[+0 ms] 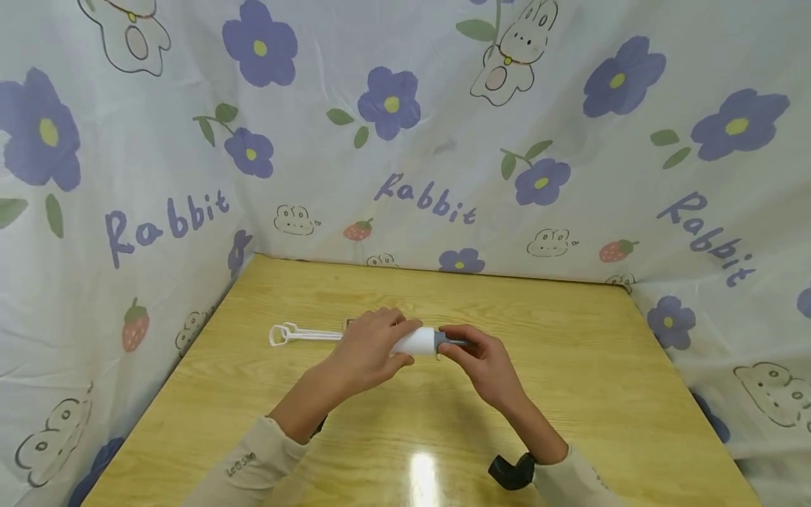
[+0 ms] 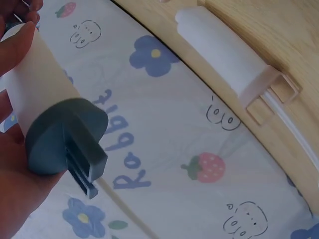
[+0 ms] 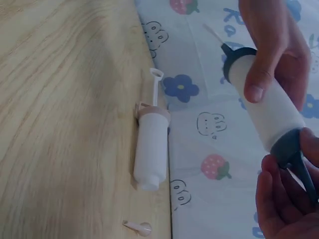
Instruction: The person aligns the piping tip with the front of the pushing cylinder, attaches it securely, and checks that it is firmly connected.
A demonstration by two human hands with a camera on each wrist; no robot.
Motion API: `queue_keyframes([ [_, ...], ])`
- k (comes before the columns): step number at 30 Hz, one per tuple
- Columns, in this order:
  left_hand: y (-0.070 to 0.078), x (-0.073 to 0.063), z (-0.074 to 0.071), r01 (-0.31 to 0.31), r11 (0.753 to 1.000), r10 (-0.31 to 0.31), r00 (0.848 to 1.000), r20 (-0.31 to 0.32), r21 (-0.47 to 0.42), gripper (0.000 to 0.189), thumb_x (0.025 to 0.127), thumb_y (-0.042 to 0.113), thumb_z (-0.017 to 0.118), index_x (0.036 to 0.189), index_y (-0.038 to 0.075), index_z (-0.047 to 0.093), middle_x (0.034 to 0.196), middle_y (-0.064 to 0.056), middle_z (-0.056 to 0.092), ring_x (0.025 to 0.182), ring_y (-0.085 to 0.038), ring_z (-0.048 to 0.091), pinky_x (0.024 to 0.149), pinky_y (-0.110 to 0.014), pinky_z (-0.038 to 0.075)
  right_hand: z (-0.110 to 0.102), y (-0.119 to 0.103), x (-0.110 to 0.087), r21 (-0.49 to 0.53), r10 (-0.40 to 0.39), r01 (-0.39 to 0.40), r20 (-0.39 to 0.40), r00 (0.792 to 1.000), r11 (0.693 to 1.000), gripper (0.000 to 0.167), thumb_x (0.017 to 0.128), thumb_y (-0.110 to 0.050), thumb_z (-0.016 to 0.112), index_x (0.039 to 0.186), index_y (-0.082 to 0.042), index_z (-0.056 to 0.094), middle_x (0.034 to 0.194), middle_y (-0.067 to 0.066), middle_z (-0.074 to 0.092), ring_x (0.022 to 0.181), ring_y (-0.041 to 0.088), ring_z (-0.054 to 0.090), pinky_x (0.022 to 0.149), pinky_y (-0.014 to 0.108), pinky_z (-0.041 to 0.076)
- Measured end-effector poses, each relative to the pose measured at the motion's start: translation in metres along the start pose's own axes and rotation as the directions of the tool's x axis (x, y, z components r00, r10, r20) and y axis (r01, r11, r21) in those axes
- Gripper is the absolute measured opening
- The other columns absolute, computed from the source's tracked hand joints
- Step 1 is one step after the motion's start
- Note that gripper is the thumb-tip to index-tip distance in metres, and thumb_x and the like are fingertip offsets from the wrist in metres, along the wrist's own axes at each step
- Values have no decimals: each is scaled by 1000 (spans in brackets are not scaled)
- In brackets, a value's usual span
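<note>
A white icing syringe [image 1: 418,341] with blue-grey end parts is held level above the table. My left hand [image 1: 370,345] grips round its barrel. The blue-grey grip end [image 2: 55,134] faces left, with a thin rod running out of it. At the other end, the fingers of my right hand [image 1: 478,359] pinch the blue-grey nozzle [image 3: 301,174], partly covering it. Behind it lies a second white syringe [image 3: 152,149] with a beige collar [image 2: 256,89], apart from both hands. In the head view, my left hand hides most of that one.
Beyond the second syringe's barrel end lies a small beige nozzle [image 3: 137,227] on the wooden table [image 1: 557,324]. White cloth [image 1: 437,155] printed with flowers and rabbits hangs round the back and sides. A black fitting [image 1: 512,472] sits at my right wrist.
</note>
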State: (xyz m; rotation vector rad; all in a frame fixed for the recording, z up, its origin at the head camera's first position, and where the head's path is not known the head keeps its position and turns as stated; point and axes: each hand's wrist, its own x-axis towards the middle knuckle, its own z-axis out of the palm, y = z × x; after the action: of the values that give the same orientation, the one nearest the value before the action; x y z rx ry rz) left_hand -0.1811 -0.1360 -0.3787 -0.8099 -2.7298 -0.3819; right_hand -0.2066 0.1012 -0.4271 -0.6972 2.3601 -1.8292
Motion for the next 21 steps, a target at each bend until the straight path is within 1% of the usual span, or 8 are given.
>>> queue_keyframes([
  [4, 2, -2, 4, -14, 1000, 14, 1000, 25, 22, 52, 87, 30, 85, 133, 14, 68, 113, -5, 68, 102, -25, 65, 87, -44, 54, 2, 4, -4, 35, 59, -59, 7, 998, 998, 32, 102, -22, 67, 125, -1, 69, 114, 21, 73, 89, 19, 75, 83, 30, 62],
  [6, 2, -4, 6, 0, 1000, 0, 999, 51, 13, 52, 88, 32, 84, 134, 15, 68, 114, -5, 68, 102, -25, 65, 87, -45, 54, 3, 5, -5, 68, 75, -77, 28, 997, 995, 31, 102, -22, 67, 124, 0, 70, 112, 23, 73, 87, 18, 75, 82, 31, 63],
  [9, 0, -7, 8, 58, 997, -52, 993, 102, -49, 51, 89, 33, 82, 135, 17, 68, 115, -4, 69, 99, -23, 66, 83, -43, 54, 5, 8, -7, 72, 60, -63, 48, 997, 995, 32, 101, -22, 68, 128, -4, 68, 119, 20, 71, 98, 19, 74, 87, 29, 61],
  [12, 0, -7, 7, 108, 988, -91, 984, 155, -108, 50, 90, 34, 81, 135, 18, 68, 116, -3, 70, 95, -21, 66, 77, -39, 53, 6, 11, -12, 23, 15, -16, 43, 999, 1000, 33, 100, -21, 70, 131, -9, 68, 128, 15, 69, 110, 19, 71, 92, 26, 59],
  [14, 1, -6, 6, 97, 988, -78, 984, 162, -117, 49, 89, 33, 81, 134, 18, 69, 116, -3, 71, 94, -21, 66, 76, -39, 54, 4, 13, -13, 2, 3, -3, 49, 999, 1000, 30, 101, -22, 68, 128, -9, 69, 123, 14, 71, 106, 20, 72, 90, 27, 60],
  [16, 3, -5, 5, 61, 993, -45, 987, 153, -101, 49, 89, 33, 82, 134, 17, 69, 116, -4, 71, 97, -22, 67, 79, -42, 55, 1, 13, -10, 5, 33, -34, 81, 996, 999, 27, 105, -27, 62, 117, -6, 73, 106, 17, 75, 90, 23, 75, 80, 31, 62],
  [18, 5, -3, 4, 21, 997, -12, 991, 130, -71, 50, 88, 33, 83, 134, 17, 69, 116, -4, 71, 99, -23, 67, 83, -44, 56, -3, 13, -6, 1, 83, -84, 132, 988, 997, 40, 109, -34, 52, 104, -2, 75, 90, 19, 75, 74, 24, 74, 70, 35, 63],
  [21, 7, 0, 3, 2, 999, 1, 995, 99, -33, 51, 87, 33, 84, 133, 16, 69, 115, -4, 72, 98, -23, 68, 84, -45, 57, -12, 7, 0, -9, 123, -124, 210, 970, 992, 54, 113, -41, 38, 112, 2, 71, 93, 22, 73, 77, 28, 74, 72, 40, 63],
])
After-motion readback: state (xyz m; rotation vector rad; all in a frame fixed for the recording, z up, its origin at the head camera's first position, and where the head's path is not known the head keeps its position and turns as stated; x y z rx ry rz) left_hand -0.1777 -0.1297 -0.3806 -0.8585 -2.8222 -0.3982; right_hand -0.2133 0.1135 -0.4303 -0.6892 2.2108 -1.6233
